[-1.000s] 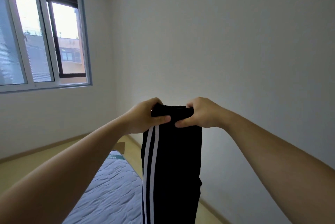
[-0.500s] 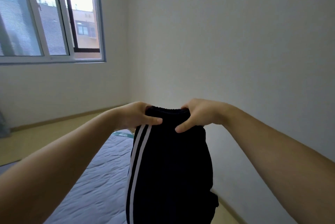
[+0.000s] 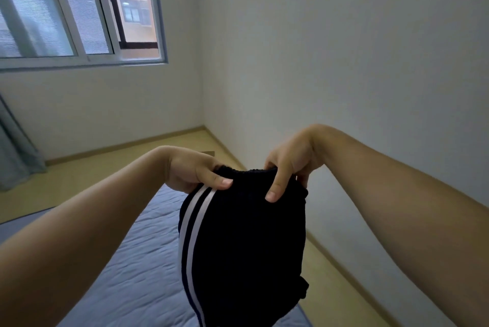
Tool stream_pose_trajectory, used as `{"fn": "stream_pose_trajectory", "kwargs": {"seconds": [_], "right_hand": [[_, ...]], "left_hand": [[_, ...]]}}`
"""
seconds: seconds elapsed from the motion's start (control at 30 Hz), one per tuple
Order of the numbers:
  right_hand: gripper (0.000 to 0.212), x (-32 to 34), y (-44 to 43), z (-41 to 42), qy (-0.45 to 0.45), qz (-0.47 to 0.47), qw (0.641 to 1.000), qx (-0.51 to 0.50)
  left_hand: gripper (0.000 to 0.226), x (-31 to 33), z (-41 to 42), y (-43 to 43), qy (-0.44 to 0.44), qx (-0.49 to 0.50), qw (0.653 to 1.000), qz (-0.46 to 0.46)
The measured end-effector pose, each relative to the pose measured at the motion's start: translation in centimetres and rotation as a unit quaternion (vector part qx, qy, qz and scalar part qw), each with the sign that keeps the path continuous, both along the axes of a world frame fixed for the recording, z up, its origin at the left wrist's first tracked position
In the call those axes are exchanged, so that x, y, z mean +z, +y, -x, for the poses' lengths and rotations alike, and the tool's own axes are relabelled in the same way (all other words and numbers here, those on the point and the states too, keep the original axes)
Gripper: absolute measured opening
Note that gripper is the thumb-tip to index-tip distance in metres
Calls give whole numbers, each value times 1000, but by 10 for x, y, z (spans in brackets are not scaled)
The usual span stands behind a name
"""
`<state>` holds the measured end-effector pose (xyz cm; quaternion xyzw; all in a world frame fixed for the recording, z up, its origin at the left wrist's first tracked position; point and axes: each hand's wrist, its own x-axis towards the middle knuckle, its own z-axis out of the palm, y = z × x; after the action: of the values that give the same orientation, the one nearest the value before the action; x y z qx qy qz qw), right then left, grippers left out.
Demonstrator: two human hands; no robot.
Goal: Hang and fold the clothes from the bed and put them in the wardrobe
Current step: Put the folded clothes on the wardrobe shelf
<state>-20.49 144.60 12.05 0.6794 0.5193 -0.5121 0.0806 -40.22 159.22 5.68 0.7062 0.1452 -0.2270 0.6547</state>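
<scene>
Now lower than a second ago, the black trousers [image 3: 246, 247] with two white side stripes bulge out instead of hanging straight above the bed's [image 3: 132, 273] right edge, probably on their way down to be folded. Both arms reach forward; the left hand [image 3: 195, 170] pinches the waistband [image 3: 248, 172] at the striped side, the right hand [image 3: 288, 168] just beside it, thumbs facing the camera.

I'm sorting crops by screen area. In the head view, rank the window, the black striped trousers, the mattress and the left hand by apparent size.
1. The window and the black striped trousers: about alike, unranked; the trousers loom because they are near.
2. The mattress, visible part only.
3. The left hand, gripping the trousers.
</scene>
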Motion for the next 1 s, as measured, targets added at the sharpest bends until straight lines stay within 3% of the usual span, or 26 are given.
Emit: {"fn": "stream_pose_trajectory", "kwargs": {"seconds": [0.1, 0.23, 0.37, 0.43, 0.53, 0.6, 0.7, 0.8, 0.87, 1.0], "right_hand": [[37, -11, 26, 2, -15, -18, 1000, -14], [36, -39, 59, 3, -78, -205, 970, -107], [28, -49, 86, 14, -87, -354, 914, -177], [28, -43, 95, 21, -66, -404, 887, -213], [30, -28, 94, 26, 11, -502, 831, -237], [47, -19, 84, 23, 78, -529, 811, -239], [69, -22, 59, 16, 113, -448, 859, -218], [50, -46, 44, 10, -13, -381, 912, -149], [25, -62, 39, 17, -79, -398, 905, -126], [25, -89, 25, 7, -152, -406, 886, -167]], "left_hand": [[43, -13, 4, 19, -10, 25, 1000, 5], [36, -35, 9, 50, -73, 225, 969, -78], [18, -30, 1, 65, -137, 331, 846, -395], [19, -13, -2, 69, -163, 367, 790, -464], [19, 21, 2, 70, -239, 412, 774, -418], [20, 46, 6, 63, -288, 413, 776, -379], [22, 84, 11, 49, -324, 391, 761, -404], [25, 114, 11, 38, -339, 387, 753, -411], [23, 128, 12, 33, -353, 385, 746, -412], [13, 151, 18, 28, -378, 388, 733, -412]]}}
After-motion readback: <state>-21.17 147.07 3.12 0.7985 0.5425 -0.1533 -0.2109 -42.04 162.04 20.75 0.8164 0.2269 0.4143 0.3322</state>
